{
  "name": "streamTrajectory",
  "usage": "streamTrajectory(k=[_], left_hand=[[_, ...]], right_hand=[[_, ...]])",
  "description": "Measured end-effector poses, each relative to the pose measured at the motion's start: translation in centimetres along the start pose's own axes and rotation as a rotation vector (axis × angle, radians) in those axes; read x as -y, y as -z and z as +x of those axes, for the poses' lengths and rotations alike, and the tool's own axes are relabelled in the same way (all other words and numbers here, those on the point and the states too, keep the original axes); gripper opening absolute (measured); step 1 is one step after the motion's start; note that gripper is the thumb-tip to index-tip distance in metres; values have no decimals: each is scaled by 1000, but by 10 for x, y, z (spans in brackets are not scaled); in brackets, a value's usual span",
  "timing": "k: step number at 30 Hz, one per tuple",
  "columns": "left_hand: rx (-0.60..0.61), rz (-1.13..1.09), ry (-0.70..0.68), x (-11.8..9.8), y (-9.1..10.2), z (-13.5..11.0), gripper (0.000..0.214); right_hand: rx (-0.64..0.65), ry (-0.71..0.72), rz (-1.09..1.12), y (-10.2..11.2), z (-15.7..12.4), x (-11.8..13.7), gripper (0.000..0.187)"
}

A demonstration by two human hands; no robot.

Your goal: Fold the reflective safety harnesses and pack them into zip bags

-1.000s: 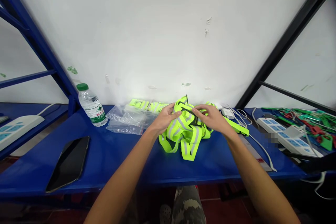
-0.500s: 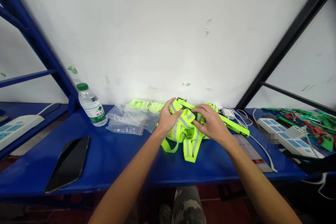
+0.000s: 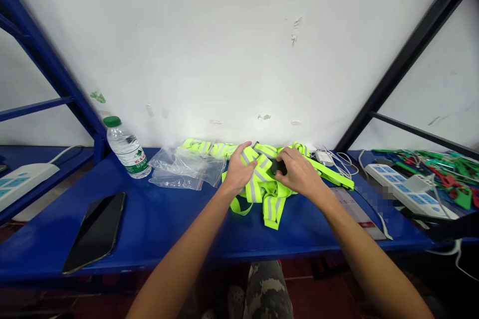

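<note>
A bundle of fluorescent yellow straps with silver-grey reflective stripes [image 3: 255,190] lies heaped near the wall, its loose ends trailing forward and to the right. On its left side my left hand [image 3: 240,172] is closed, thumb and fingers gripping a folded part of the reflective strap. My right hand [image 3: 299,173] curls in from the right, its fingertips closed on a dark piece that looks like a black buckle [image 3: 277,167]. Part of that piece is hidden by the fingers. More yellow strap [image 3: 198,146] lies behind, partly under clear plastic bags [image 3: 183,172].
On the blue table [image 3: 168,229] stand a water bottle [image 3: 129,149] and a black phone [image 3: 95,232] at left. To the right are a white charger [image 3: 324,158] with cables, a flat printed box [image 3: 361,214], a power strip [image 3: 409,192] and tangled green and red items [image 3: 449,174].
My right hand has shifted slightly and more of the black piece shows at its fingertips. The strap folds have moved a little between my hands. The view has tilted slightly.
</note>
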State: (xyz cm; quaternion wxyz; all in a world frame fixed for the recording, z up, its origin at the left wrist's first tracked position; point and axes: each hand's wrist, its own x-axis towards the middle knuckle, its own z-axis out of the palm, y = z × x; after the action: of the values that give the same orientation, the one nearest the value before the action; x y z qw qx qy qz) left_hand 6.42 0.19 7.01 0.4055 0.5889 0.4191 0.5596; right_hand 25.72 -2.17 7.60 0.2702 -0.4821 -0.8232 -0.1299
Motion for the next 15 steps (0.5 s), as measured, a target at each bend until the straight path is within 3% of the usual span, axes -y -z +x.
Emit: streamTrajectory(k=[2,3,5,7,9,12,15], left_hand=[[-43,70,-30,-4,3,1,54],[-63,107,-41,-5,4,2,54],[-102,208,-46,-3,8,4,56],[-129,347,-36,1,12,4,62],[-89,514,-12,1,20,2,69],[16,787,16,-13,39,2,59],[3,1030,-84,-34,72,12,44]], right_hand=[[-69,-110,90,5,-1,-17,16],[-187,-209,152,9,0,-27,17],[-558,-449,237,17,3,-45,24],[-748,-526,235,23,8,-51,39],[-622,-380,172,21,11,-42,51],[-192,-75,106,-4,8,-4,61],[221,91,129,-39,0,31,65]])
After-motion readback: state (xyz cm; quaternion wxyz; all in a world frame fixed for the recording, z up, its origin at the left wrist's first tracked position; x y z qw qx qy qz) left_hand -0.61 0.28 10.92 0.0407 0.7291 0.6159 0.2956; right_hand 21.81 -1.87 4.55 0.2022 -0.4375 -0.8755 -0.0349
